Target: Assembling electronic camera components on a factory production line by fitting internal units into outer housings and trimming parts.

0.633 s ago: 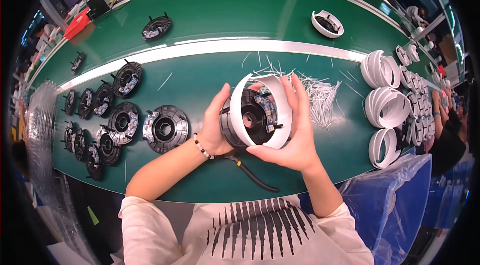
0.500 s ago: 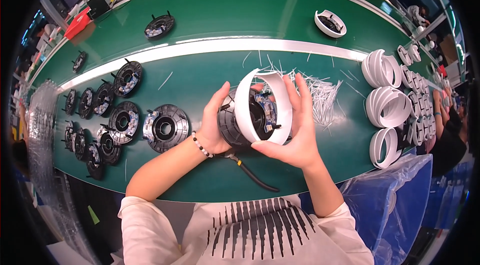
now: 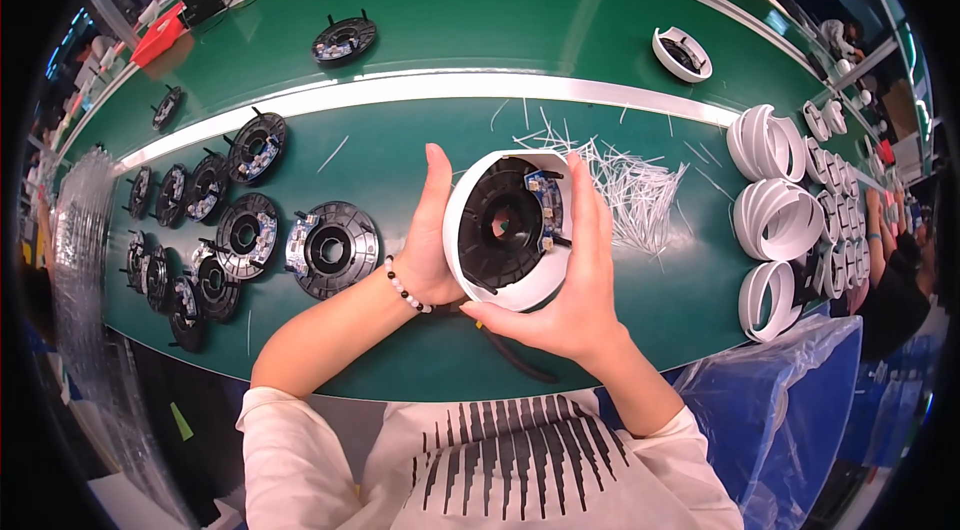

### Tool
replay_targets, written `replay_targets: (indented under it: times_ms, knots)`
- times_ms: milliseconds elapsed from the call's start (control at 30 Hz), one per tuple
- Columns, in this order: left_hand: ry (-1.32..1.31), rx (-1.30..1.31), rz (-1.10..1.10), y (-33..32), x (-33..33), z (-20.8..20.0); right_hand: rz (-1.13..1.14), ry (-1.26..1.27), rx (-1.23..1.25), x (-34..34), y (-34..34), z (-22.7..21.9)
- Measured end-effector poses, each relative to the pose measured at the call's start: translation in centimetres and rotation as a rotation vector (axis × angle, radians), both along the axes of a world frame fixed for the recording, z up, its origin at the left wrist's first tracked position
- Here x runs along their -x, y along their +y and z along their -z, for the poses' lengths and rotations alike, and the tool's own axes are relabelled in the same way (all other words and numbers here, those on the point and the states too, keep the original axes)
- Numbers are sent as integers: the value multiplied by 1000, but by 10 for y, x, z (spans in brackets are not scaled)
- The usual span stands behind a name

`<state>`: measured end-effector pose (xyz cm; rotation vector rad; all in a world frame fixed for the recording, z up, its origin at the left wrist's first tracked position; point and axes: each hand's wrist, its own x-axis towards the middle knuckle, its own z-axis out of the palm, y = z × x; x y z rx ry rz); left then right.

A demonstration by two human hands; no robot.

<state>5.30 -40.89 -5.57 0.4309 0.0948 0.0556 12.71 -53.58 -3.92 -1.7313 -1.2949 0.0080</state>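
Observation:
A white plastic ring housing (image 3: pixel 460 215) is held up in front of me, tilted so I look into it. Inside it sits a black round disc (image 3: pixel 487 230) with a centre hole, short prongs and a blue circuit board (image 3: pixel 549 205) along its right side. My left hand (image 3: pixel 432 245) supports the left side, thumb raised, its other fingers hidden behind the parts. My right hand (image 3: pixel 575 300) grips the white ring from the right, thumb at the lower rim. Partly hidden below the hands lie pliers or cutters with a dark handle (image 3: pixel 515 358).
Several black discs with circuit boards (image 3: pixel 248 238) lie on the left. White strips (image 3: pixel 635 195) are heaped behind my right hand. White rings (image 3: pixel 778 220) stand stacked at the right. A disc (image 3: pixel 345 40) and a filled ring (image 3: pixel 682 54) rest on the far green strip.
The white ring has come left over the black disc, which now shows inside it, and both have turned to face me more. Pieces on the far strip have shifted right.

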Motion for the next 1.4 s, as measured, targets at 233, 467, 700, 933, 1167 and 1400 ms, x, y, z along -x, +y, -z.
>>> replay_targets:
  times_ms: [233,467,700,933,1167,1400]
  knots:
    - [-63,26,81,8,5,-2,-152,-162,40,-12,0,-19]
    - [-113,-8,-104,4,3,-11,30,-152,1,-1,8,-8]
    - [-97,-5,-180,1,3,-15,135,-100,-156,10,20,8]
    - [256,90,-256,16,-1,-23,-172,-196,-187,-17,22,6]
    - [215,69,-87,20,5,-23,-158,-219,-277,-20,19,0]
    - [373,-144,44,28,-11,-5,-53,-174,-80,-38,-23,-7]
